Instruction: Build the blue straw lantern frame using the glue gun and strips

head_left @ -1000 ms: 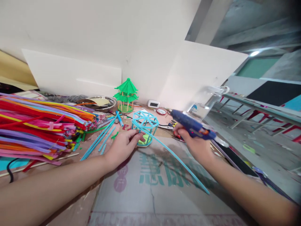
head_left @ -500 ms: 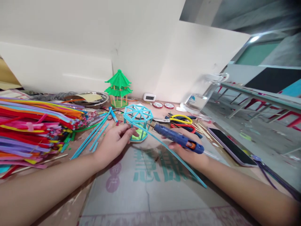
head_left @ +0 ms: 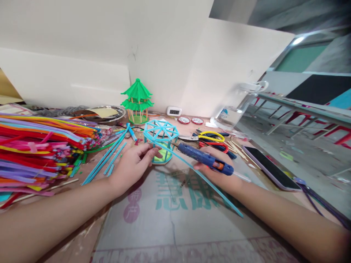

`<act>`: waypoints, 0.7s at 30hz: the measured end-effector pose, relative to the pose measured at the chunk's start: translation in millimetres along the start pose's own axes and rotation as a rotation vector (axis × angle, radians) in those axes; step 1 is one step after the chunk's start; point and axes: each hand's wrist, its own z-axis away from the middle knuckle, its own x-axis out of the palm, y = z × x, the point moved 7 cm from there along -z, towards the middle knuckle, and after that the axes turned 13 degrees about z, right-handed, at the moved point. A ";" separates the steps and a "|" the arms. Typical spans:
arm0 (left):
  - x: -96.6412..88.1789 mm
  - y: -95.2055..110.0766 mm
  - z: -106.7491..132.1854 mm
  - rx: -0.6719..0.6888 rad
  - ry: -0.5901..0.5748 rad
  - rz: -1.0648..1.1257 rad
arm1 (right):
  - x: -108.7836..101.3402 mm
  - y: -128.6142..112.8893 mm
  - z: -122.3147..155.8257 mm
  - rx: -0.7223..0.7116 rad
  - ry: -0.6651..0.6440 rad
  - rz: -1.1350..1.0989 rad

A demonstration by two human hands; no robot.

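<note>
A small light-blue pipe-cleaner frame [head_left: 160,133] with a hexagonal top stands on a green base in the middle of the table. My left hand [head_left: 131,166] pinches its near lower edge, where a long light-blue pipe cleaner [head_left: 208,182] joins and runs off to the lower right. My right hand [head_left: 219,175] is closed on a blue glue gun [head_left: 204,159], whose nozzle points left at the frame's right side.
A big heap of coloured pipe cleaners [head_left: 41,146] fills the left. Loose blue pieces [head_left: 109,159], a green pagoda model [head_left: 136,100], a metal dish [head_left: 105,113], scissors [head_left: 205,138], a phone [head_left: 270,168], a clear jug [head_left: 233,109] and a small clock [head_left: 174,111] surround the cardboard sheet [head_left: 175,219].
My right hand brought the glue gun down from a raised position to the frame's right side. The left hand kept its hold on the frame. The view shifted slightly.
</note>
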 end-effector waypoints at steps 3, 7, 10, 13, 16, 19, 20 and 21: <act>0.7 0.0 -0.2 0.017 -0.006 -0.010 | 2.7 1.6 -0.2 0.038 -0.045 -0.003; 1.1 0.6 -0.7 0.043 -0.004 -0.026 | 4.6 1.5 -0.6 0.051 -0.073 -0.016; 0.8 -0.4 -0.4 0.042 -0.001 -0.036 | 4.7 2.3 0.0 0.054 -0.063 -0.008; 0.8 -1.8 0.1 0.031 -0.005 -0.040 | 4.3 3.1 0.5 0.068 -0.052 0.001; 1.1 -1.7 0.3 0.033 -0.010 -0.041 | 3.6 1.6 -0.3 0.073 -0.055 -0.006; 0.5 -0.6 0.6 0.049 -0.006 -0.048 | 3.0 -0.3 -1.4 0.080 -0.066 -0.002; 0.3 -0.5 0.8 0.051 -0.006 -0.050 | 2.8 -0.5 -1.5 0.086 -0.067 0.003; 0.2 -0.7 1.1 0.051 -0.007 -0.051 | 2.5 -0.3 -1.4 0.094 -0.065 0.010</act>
